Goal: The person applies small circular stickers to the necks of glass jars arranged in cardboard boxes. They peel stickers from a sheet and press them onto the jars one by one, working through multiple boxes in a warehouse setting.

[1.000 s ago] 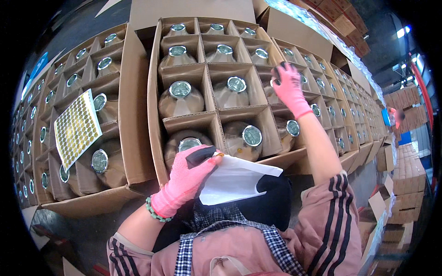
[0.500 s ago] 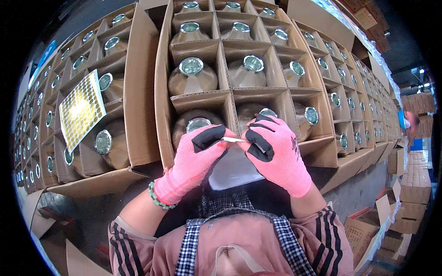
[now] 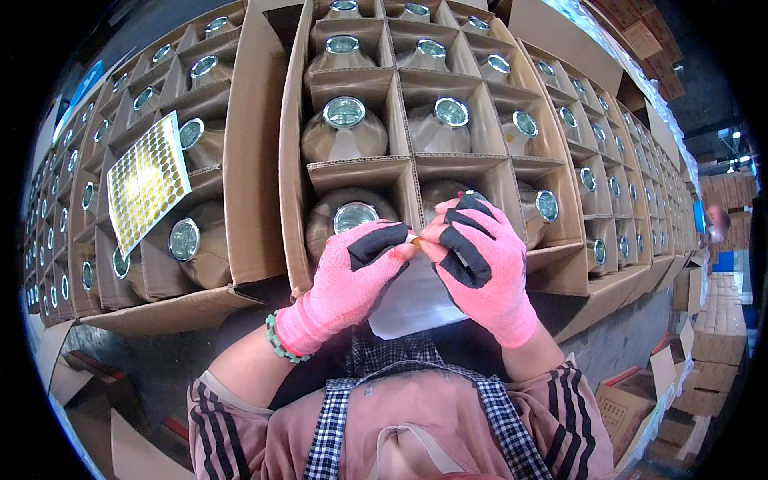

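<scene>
My left hand, in a pink glove with black finger parts, pinches a small gold-and-white piece between thumb and forefinger. Close against it is my right hand, gloved alike, with bare fingertips pressed together at the same spot; what they grip is hidden. Below the hands hangs a blank white sheet, its upper part covered by them. Just beyond stands a divided cardboard box of clear glass jars. The nearest jar is behind my left hand, another mostly behind my right.
To the left, a sheet of round gold stickers lies across jars in another divided box. More filled boxes run off to the right. An open carton sits low at right. A person is far right.
The white strip that stretched between my hands is out of sight; a small gold-and-white piece shows at my left fingertips. My fingertips have drawn together. The view has shifted slightly.
</scene>
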`<state>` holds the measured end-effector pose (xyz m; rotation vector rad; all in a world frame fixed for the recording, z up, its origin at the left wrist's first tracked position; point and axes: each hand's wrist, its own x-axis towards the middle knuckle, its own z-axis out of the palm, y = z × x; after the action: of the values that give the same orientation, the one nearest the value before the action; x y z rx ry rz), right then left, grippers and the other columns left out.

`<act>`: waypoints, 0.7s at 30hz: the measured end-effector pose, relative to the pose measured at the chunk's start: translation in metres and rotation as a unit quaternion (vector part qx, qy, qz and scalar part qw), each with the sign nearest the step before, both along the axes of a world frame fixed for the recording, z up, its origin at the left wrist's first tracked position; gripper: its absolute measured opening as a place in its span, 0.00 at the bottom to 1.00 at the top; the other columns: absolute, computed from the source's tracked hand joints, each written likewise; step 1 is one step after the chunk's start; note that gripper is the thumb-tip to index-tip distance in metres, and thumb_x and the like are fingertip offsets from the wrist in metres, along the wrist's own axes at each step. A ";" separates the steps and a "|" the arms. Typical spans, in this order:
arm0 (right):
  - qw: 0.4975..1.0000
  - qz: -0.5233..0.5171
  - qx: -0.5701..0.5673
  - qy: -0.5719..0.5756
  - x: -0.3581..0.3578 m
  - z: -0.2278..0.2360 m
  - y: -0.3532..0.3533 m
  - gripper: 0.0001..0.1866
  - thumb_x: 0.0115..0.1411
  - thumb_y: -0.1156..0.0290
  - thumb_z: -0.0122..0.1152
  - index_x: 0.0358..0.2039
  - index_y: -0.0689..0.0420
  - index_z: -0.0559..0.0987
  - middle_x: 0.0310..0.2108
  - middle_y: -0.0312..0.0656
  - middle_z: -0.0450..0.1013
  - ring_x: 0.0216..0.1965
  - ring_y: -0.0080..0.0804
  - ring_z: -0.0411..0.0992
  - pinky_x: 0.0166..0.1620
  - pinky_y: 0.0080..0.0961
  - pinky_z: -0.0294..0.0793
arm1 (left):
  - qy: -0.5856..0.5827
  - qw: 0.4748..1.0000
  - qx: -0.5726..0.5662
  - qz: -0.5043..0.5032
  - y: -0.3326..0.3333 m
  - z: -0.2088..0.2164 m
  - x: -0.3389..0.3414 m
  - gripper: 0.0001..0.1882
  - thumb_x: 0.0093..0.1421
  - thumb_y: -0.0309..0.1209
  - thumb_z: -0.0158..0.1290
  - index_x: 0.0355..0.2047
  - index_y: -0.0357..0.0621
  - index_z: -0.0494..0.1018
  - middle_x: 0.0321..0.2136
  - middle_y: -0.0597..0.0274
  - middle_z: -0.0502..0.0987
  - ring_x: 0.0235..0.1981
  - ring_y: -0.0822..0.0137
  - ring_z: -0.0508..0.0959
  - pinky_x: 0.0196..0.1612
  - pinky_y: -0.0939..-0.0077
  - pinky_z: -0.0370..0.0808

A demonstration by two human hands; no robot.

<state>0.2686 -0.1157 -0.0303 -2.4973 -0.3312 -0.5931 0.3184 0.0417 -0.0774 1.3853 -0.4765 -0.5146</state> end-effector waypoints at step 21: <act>0.979 -0.048 0.198 0.010 0.021 0.009 -0.028 0.09 0.40 0.78 0.57 0.26 0.62 0.72 0.43 0.47 0.66 0.45 0.46 0.64 0.49 0.35 0.62 | 0.149 0.987 0.044 -0.027 -0.001 0.006 0.007 0.10 0.51 0.28 0.53 0.33 0.35 0.72 0.26 0.69 0.69 0.29 0.78 0.67 0.33 0.84 0.65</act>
<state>0.2899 -0.1432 -0.0211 -2.1416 -0.0741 -0.6050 0.3253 0.0403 -0.0712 1.3530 -0.2499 -0.7806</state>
